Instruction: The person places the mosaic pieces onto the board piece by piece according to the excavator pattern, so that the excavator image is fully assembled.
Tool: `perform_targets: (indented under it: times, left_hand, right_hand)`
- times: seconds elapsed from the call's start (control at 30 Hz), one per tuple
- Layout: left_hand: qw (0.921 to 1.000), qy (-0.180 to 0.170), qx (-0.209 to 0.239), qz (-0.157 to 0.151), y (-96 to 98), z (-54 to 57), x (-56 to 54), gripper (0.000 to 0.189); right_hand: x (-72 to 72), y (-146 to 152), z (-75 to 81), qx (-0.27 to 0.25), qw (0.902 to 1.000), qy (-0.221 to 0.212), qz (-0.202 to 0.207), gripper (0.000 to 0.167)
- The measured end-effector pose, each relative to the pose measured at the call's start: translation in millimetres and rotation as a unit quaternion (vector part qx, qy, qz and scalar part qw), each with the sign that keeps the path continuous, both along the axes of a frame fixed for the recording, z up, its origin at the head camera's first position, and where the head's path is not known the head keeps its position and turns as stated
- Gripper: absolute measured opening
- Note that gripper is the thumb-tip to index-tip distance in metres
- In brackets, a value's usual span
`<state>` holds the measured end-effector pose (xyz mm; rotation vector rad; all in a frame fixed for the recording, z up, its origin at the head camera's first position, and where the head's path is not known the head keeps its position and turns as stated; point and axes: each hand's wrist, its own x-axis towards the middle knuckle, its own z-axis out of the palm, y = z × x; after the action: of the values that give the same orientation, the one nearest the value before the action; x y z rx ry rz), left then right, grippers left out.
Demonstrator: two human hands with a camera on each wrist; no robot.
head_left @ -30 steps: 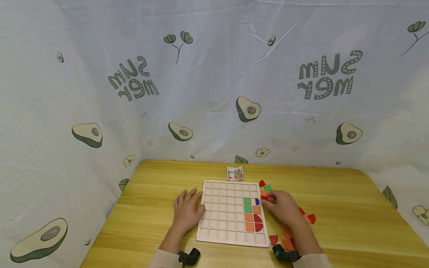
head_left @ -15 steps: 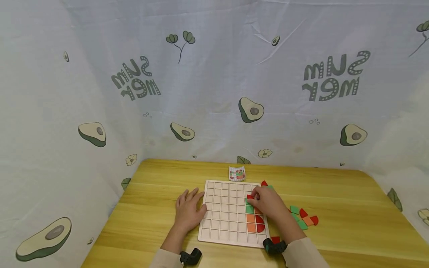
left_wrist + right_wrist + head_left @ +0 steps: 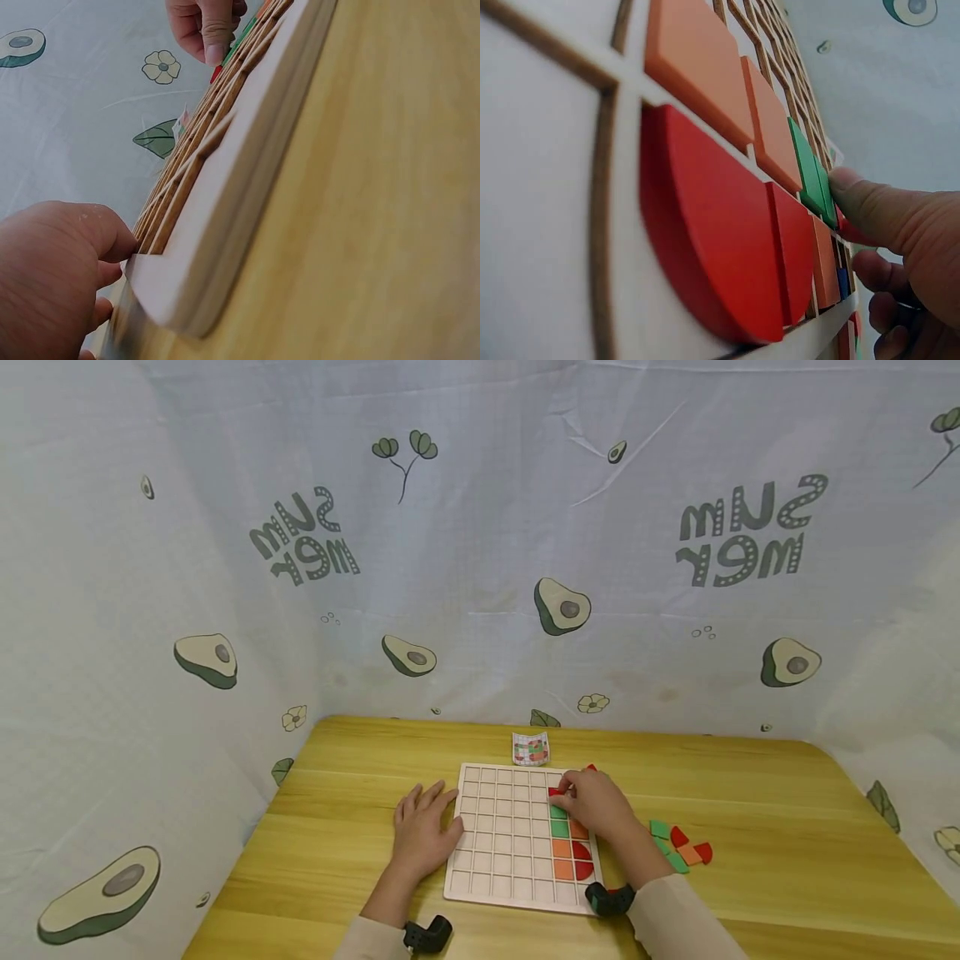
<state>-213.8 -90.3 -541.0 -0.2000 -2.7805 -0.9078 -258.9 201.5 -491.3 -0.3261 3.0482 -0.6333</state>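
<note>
A wooden grid board [image 3: 495, 839] lies on the table. My left hand [image 3: 422, 842] rests at its left edge with fingers spread. Over the upper right cells, my right hand [image 3: 598, 806] pinches a red tile [image 3: 555, 792] between thumb and fingers, just beyond two green tiles [image 3: 559, 828]; the fingers hide part of it. Closer to me sit orange tiles [image 3: 562, 858] and two red quarter-circle tiles [image 3: 582, 860] that form a half disc. In the right wrist view a blue tile [image 3: 843, 283] shows beyond an orange tile [image 3: 825, 262].
A small card with a coloured grid pattern [image 3: 531, 749] stands behind the board. Loose green, orange and red tiles [image 3: 688, 854] lie on the table [image 3: 787, 835] to the right. A printed cloth [image 3: 480, 543] hangs behind the table.
My right hand has carried the red tile from beside the board's right edge leftward onto the grid, then slightly farther away. My left hand has stayed at the left edge.
</note>
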Motion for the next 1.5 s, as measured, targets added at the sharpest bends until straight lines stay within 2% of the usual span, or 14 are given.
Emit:
perform_targets:
  times: [0.27, 0.67, 0.83, 1.07, 1.33, 1.5]
  left_hand:
    - [1.0000, 0.002, 0.001, -0.001, 1.5, -1.1, 0.2, 0.047]
    - [1.0000, 0.000, 0.002, 0.000, 1.2, -0.9, 0.4, 0.047]
    - [1.0000, 0.004, 0.000, -0.001, 2.2, -1.0, 1.2, 0.047]
    - [1.0000, 0.004, 0.002, 0.001, 3.8, -1.6, 2.0, 0.047]
    - [1.0000, 0.003, 0.003, 0.002, 3.6, -1.6, 2.9, 0.046]
    - [1.0000, 0.005, 0.003, 0.000, 1.7, -1.6, 2.9, 0.046]
  right_hand:
    - [3.0, 4, -0.3, -0.018, 0.9998, -0.009, 0.002, 0.021]
    - [10.5, 9, -4.8, -0.025, 0.9996, 0.014, -0.002, 0.032]
    - [8.3, 21, -7.5, -0.045, 0.9987, 0.005, -0.024, 0.037]
    - [5.5, 59, -3.1, -0.071, 0.9950, -0.005, -0.069, 0.041]
    - [25.2, 94, 7.8, -0.077, 0.9944, -0.024, -0.068, 0.034]
    - [33.8, 102, 3.4, -0.072, 0.9952, -0.037, -0.055, 0.030]
